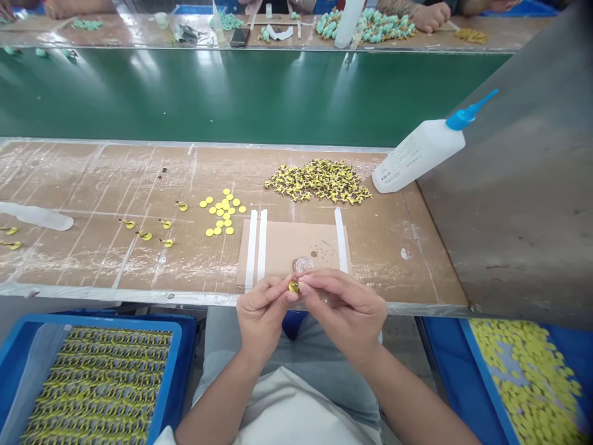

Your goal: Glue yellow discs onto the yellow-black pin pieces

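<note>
My left hand pinches a small yellow disc between thumb and finger, above the near edge of the table. My right hand is closed at the disc's other side, its fingertips pressed together; a tiny dark part seems to be there, too small to make out. Just beyond my fingers a small clear round dish sits on a cardboard sheet taped with white strips. Loose yellow discs lie to the left. Farther back is a heap of small yellow and dark brown pieces.
A white bottle with a blue nozzle leans against a metal panel at right. Several assembled discs lie left, near another bottle. Blue trays flank my lap. Across the green belt, people's hands work.
</note>
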`<control>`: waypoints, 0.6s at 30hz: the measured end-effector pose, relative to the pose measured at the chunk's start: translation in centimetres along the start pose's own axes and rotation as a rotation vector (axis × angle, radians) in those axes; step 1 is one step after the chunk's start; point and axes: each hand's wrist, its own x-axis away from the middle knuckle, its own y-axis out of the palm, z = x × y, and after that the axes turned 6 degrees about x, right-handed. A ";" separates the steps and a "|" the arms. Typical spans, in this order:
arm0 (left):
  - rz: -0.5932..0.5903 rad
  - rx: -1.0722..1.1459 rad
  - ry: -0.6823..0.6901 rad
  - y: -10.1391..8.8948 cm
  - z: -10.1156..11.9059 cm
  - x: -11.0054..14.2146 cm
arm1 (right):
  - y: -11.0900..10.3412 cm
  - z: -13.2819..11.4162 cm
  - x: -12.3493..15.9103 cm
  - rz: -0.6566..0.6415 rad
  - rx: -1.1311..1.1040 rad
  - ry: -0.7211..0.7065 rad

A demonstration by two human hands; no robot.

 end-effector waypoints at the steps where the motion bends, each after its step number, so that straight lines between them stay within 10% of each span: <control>1: 0.000 -0.019 0.016 0.0 0.1 0.0 | 0.0 0.1 0.1 0.003 -0.005 0.013; 18: -0.033 -0.329 0.217 0.6 1.6 0.3 | -0.2 0.2 0.7 0.050 -0.150 0.214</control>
